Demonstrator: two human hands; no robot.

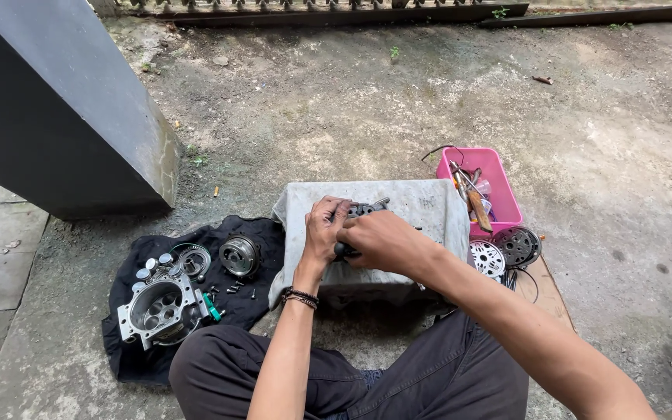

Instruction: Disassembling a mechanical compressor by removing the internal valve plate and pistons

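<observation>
Head view: two hands on a small metal engine part, centre frame.

Left hand [325,225] and right hand [380,239], each grip pinching the dark metal part [363,210], over a grey cloth-covered block [421,204]. Lower left: black cloth [262,299] bearing an aluminium engine casing [161,309], round clutch piece [239,255], loose bolts. Right of centre: pink plastic tray [499,194] of tools, two perforated metal discs [488,258] just below it, concrete floor [600,155].
</observation>
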